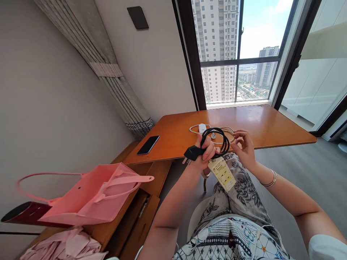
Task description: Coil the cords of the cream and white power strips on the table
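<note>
My left hand (206, 151) is closed around a coiled black power cord (225, 139), holding it over the table's near edge. The cord's black plug (193, 153) sticks out to the left of the fist. A pale yellow printed tag (222, 173) hangs below the hand. Close to the coil's right side is my right hand (244, 146), its fingers bent and apart; whether the fingertips touch the cord is unclear. Behind the coil, a white charger (202, 128) with a white cable (193, 129) lies on the table, partly hidden by the black loops.
On the wooden table (173, 126), a dark phone (148, 145) lies to the left. A pink bag (89, 195) rests on the lower wooden cabinet, beside a dark red object (27, 213) and pink cloth (65, 245). A window stands behind the table.
</note>
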Demonstrator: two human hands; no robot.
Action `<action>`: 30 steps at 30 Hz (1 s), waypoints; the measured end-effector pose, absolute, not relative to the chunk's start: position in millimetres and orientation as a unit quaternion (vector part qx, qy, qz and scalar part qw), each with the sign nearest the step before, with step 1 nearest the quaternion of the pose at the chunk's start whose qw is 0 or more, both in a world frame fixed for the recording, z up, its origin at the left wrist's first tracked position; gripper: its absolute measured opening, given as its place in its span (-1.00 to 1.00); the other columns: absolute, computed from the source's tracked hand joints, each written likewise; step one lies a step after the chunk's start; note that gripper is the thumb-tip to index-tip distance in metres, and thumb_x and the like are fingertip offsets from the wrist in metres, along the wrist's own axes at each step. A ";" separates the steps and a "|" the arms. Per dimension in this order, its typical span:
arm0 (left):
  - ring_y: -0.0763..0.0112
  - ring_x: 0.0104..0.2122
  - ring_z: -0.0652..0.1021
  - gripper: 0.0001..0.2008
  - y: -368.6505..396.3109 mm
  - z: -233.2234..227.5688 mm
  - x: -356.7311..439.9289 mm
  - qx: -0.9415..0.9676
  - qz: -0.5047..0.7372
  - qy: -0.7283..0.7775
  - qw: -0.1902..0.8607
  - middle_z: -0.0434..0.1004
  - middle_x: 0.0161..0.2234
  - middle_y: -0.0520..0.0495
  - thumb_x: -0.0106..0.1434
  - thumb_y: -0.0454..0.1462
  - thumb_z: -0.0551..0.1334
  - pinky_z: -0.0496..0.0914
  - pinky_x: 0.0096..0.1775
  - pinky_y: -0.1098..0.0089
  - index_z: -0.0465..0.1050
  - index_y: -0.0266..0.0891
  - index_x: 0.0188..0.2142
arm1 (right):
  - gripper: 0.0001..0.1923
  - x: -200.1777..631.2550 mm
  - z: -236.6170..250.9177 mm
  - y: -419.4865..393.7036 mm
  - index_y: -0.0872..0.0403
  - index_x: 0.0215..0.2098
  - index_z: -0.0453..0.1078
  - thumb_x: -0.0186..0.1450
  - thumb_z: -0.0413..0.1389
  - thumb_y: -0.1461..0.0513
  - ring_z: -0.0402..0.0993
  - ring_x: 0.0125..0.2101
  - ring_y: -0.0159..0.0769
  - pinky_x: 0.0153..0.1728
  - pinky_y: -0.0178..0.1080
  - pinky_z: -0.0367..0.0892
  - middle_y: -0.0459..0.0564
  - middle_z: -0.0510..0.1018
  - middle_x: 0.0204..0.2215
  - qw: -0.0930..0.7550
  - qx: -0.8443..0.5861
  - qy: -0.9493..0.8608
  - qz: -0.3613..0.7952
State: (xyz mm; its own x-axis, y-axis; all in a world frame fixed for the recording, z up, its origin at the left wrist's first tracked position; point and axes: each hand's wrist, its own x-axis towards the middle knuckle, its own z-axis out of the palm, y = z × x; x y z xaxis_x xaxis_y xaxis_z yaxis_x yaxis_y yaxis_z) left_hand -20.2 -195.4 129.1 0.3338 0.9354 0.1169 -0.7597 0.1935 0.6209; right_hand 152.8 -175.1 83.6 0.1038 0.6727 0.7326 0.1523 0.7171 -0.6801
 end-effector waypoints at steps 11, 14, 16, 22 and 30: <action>0.59 -0.85 -0.06 -0.36 -194.2 125.7 -13.0 0.306 0.499 0.167 0.794 -0.26 -0.84 0.21 0.47 0.05 -0.10 0.31 -0.48 0.41 -0.14 -0.18 -0.68 | -0.60 145.3 109.3 -173.7 0.07 -0.27 0.45 0.26 0.19 -0.10 0.34 -0.55 -0.37 -0.42 -0.25 0.42 -0.20 0.28 -0.63 0.495 -0.220 -0.479 0.691; 0.62 -0.83 -0.03 -0.39 -193.1 128.6 -9.7 0.297 0.497 0.180 0.795 -0.20 -0.83 0.21 0.47 0.03 -0.07 0.36 -0.46 0.45 -0.06 -0.19 -0.67 | -0.65 140.5 110.8 -174.5 0.06 -0.30 0.41 0.26 0.24 -0.04 0.12 -0.63 -0.48 -0.46 -0.32 0.37 -0.28 0.10 -0.67 0.497 -0.190 -0.411 0.740; 0.62 -0.82 0.00 -0.45 -192.8 128.3 -8.3 0.291 0.496 0.181 0.798 -0.16 -0.81 0.24 0.46 0.01 0.00 0.38 -0.44 0.46 0.06 -0.19 -0.62 | -0.66 137.4 110.1 -172.8 0.06 -0.33 0.38 0.25 0.27 -0.02 -0.02 -0.66 -0.51 -0.49 -0.35 0.32 -0.32 -0.01 -0.68 0.502 -0.178 -0.381 0.756; 0.64 -0.81 0.01 -0.63 -191.3 121.3 -9.9 0.289 0.496 0.163 0.802 -0.15 -0.78 0.27 0.46 -0.10 0.07 0.37 -0.44 0.49 0.25 -0.20 -0.46 | -0.65 136.2 107.6 -166.1 0.07 -0.46 0.28 0.25 0.27 0.04 -0.16 -0.69 -0.54 -0.61 -0.43 0.15 -0.35 -0.07 -0.72 0.492 -0.175 -0.347 0.779; 0.62 -0.81 -0.07 -0.65 -187.7 111.4 -6.9 0.259 0.505 0.163 0.807 -0.24 -0.76 0.28 0.42 -0.14 0.14 0.34 -0.50 0.50 0.19 -0.18 -0.49 | -0.61 137.3 102.6 -163.6 0.03 -0.50 0.21 0.24 0.25 0.02 -0.23 -0.71 -0.55 -0.69 -0.43 -0.03 -0.34 -0.12 -0.72 0.500 -0.220 -0.390 0.741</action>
State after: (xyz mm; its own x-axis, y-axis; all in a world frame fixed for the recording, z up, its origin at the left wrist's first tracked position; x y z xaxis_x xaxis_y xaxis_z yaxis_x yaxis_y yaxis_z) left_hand -6.9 -187.7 111.4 0.4358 0.9000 -0.0010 -0.7310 0.3546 0.5830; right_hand 137.3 -163.6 102.6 -0.4032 0.9130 0.0627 -0.5694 -0.1966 -0.7982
